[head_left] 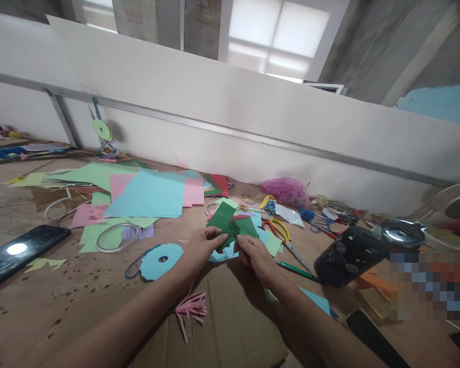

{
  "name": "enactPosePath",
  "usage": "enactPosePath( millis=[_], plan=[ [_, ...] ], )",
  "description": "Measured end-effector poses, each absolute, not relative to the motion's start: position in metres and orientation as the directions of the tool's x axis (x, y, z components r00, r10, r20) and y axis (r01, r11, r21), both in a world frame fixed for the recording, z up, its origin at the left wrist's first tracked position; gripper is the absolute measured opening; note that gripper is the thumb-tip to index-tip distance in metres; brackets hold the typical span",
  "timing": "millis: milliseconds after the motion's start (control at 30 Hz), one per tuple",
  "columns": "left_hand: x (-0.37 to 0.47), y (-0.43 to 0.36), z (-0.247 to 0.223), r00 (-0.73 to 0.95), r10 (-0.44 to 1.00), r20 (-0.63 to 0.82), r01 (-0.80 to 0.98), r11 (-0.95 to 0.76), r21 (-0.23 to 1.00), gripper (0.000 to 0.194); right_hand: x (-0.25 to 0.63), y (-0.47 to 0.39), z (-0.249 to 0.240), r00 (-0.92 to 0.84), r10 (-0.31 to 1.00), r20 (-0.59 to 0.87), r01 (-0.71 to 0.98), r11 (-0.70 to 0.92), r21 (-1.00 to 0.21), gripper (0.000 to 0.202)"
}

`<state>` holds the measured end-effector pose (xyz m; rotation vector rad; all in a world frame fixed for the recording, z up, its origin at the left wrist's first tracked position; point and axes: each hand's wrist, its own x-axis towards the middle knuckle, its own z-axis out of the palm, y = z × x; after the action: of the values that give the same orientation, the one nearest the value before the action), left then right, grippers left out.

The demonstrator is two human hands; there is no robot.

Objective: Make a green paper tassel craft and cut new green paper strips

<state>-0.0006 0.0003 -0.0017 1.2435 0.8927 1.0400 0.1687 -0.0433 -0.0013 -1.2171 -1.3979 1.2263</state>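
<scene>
Dark green paper [223, 212] is pinched between both my hands, above a sheet of brown cardboard [230, 332]. My left hand [203, 246] grips its left side with thumb and fingers. At its lower right, my right hand [256, 255] has closed fingertips on the same paper. Thin dark marks or slits show near its middle; I cannot tell which. Left of my left wrist lies a pleated light blue paper rosette [161, 261] with a dark centre. A pink fringed paper tassel [192, 307] rests on the cardboard beside my left forearm. Light blue paper pieces sit just beyond my hands.
Scissors [290, 249] with red and yellow handles and a green pen-like tool [296, 270] lie right of my hands, near a black bottle [347, 258]. Coloured sheets [149, 194] spread behind. A phone [25, 253] is at left, a fan [458, 204] at far right.
</scene>
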Motion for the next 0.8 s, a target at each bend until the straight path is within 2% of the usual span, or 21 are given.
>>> enactPosePath(
  millis=[467, 800],
  plan=[
    [0.0003, -0.004, 0.0032, 0.342, 0.94, -0.002, -0.104, 0.04, 0.994, 0.035, 0.1696, -0.0416, -0.0036, -0.129, 0.991, 0.039, 0.113, 0.054, -0.992, 0.045],
    [-0.0031, 0.0004, 0.0049, 0.239, 0.971, 0.012, -0.114, 0.016, 0.993, 0.037, 0.1709, -0.0412, -0.0008, -0.165, 0.986, -0.014, 0.045, -0.007, -0.999, 0.048]
  ],
)
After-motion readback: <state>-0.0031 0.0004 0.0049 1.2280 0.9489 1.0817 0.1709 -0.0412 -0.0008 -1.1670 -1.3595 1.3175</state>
